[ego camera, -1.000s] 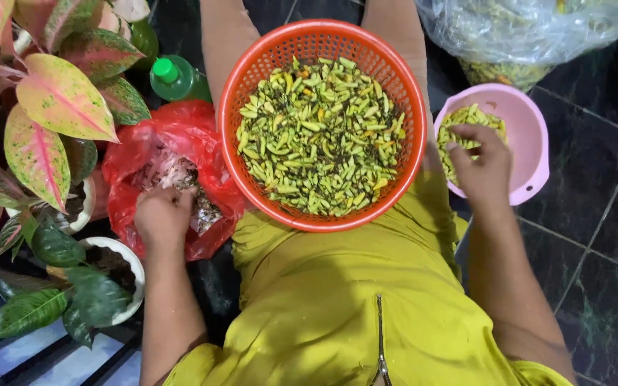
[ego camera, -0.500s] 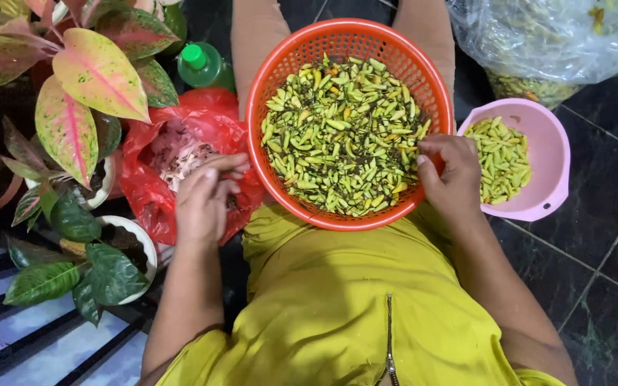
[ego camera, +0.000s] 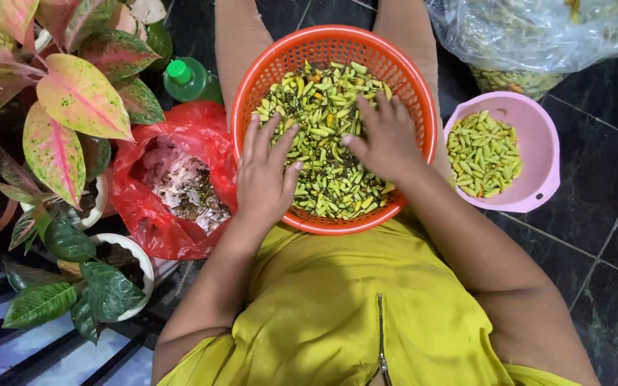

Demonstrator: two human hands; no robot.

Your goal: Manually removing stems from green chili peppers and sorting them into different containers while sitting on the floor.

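An orange plastic basket (ego camera: 409, 86) rests on my lap, heaped with small green and yellow chillies (ego camera: 323, 107). My left hand (ego camera: 266, 175) lies flat on the pile at the basket's left side, fingers spread. My right hand (ego camera: 388, 139) rests palm down on the chillies near the middle right, fingers apart. Neither hand visibly grips anything. A pink bowl (ego camera: 538, 179) on the floor to the right holds a smaller batch of chillies.
A red plastic bag (ego camera: 144, 214) with pale scraps lies open at my left. A green bottle (ego camera: 187, 78) stands behind it. Potted plants (ego camera: 66, 107) with pink-green leaves crowd the left. A clear bag (ego camera: 538, 36) of chillies sits at the top right on dark tiles.
My left hand came from the red bag onto the chillies in the basket. My right hand left the pink bowl and moved onto the pile.
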